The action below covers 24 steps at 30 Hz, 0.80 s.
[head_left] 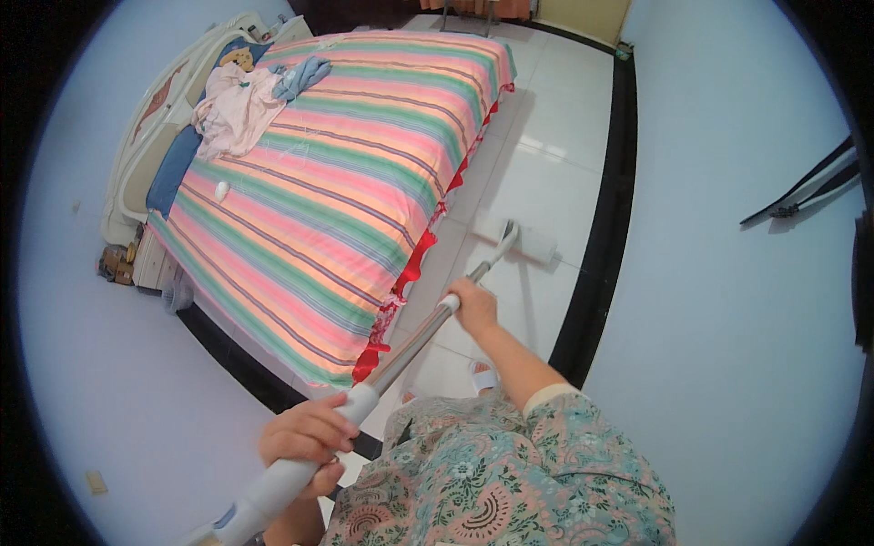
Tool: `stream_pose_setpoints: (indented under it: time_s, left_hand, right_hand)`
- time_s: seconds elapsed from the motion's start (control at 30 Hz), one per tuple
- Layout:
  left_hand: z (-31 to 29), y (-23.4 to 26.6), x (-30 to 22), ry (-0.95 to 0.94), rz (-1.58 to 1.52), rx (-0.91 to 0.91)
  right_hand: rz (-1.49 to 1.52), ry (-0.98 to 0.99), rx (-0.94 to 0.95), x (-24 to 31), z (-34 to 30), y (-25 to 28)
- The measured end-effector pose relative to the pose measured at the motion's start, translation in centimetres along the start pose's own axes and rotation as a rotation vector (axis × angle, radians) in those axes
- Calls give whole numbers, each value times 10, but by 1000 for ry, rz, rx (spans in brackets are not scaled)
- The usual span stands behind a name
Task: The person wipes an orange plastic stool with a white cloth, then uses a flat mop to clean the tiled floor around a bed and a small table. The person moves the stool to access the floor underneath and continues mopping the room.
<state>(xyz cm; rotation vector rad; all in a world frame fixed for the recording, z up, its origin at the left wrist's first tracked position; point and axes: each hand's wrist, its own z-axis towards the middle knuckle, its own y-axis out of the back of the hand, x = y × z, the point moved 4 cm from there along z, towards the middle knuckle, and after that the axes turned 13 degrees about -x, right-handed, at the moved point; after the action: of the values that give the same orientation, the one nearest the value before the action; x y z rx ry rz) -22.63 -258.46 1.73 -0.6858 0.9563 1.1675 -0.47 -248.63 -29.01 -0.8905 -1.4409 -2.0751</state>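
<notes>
A long mop (410, 353) slants from the lower left up to the right across my body, with a thick white grip and a metal pole. My left hand (308, 439) is wrapped round the white grip near its lower end. Farther along, my right hand (473, 307) closes round the pole by a white collar. The flat, pale mop head (537, 246) rests on the white tiled floor, between the bed and the right wall. Its pale colour blends with the tiles, so its outline is faint.
A bed (337, 191) with a striped cover fills the left, its red frilled skirt (419, 255) hanging along the aisle. Pink clothing (238, 109) lies on it. A black baseboard (608, 209) edges the right wall, where dark straps (801, 196) hang. My slippered foot (483, 377) stands below.
</notes>
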Motion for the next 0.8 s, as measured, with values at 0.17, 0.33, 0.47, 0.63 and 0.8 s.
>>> stream_pose_setpoints:
  time_s: [0.17,0.33,0.47,0.63,0.8]
  left_hand:
    - [19,-56,71,78,10,-132]
    - [5,-93,126,186,259,75]
    - [-3,-80,129,227,365,57]
    - [-19,-39,100,290,394,-16]
    - [-85,3,54,284,501,-64]
  right_hand:
    - [-87,-102,-12,-76,55,17]
    - [-187,-226,191,-133,54,-7]
    - [-114,-157,236,-141,43,-21]
    - [-113,-51,305,-114,27,-61]
    - [7,-52,395,-48,-34,-93]
